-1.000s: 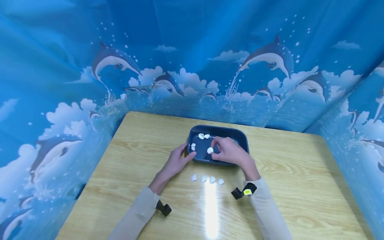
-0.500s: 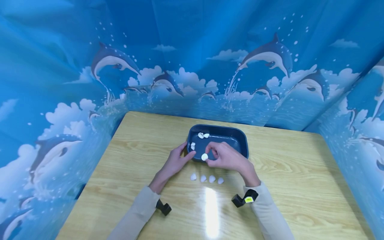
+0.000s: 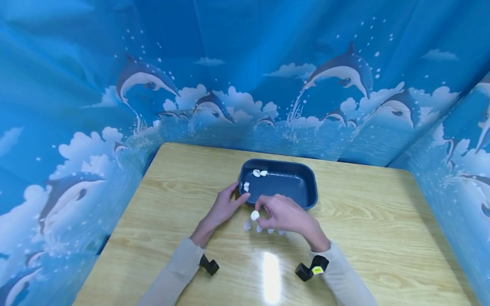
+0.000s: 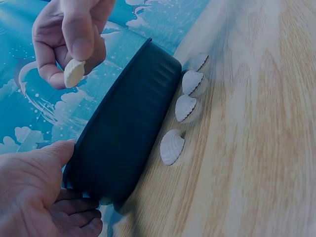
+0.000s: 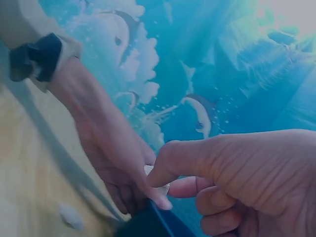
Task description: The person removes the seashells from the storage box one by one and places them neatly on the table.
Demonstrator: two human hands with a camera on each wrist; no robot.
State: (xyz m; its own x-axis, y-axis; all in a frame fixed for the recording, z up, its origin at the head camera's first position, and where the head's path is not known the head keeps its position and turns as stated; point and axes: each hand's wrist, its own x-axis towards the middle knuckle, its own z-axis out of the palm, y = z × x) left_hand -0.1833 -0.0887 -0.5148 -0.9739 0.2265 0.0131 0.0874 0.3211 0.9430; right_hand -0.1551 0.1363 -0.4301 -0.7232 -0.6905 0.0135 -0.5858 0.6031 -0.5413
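Observation:
My right hand (image 3: 287, 214) pinches a white seashell (image 3: 254, 215) between thumb and forefinger, just past the near rim of a dark blue rectangular tub (image 3: 289, 183). In the left wrist view that shell (image 4: 74, 73) is held up well above the table. My left hand (image 3: 226, 206) grips the tub's left end, thumb at the rim and fingers against the outer wall. Inside the tub, white shells (image 3: 256, 173) lie at the far left corner and more shells (image 3: 246, 187) by the left wall. A row of ridged shells (image 4: 172, 147) lies on the table along the tub's near side, partly behind my right hand in the head view.
The wooden table (image 3: 383, 229) extends to both sides of the tub. A blue dolphin-print curtain (image 3: 245, 85) hangs behind and beside it. Black wrist cameras (image 3: 209, 265) are strapped over both sleeves. A bright light reflection lies on the near tabletop.
My right hand has carried the pinched shell from over the tub toward me, past its near rim to above the row of shells. The left hand stays on the tub.

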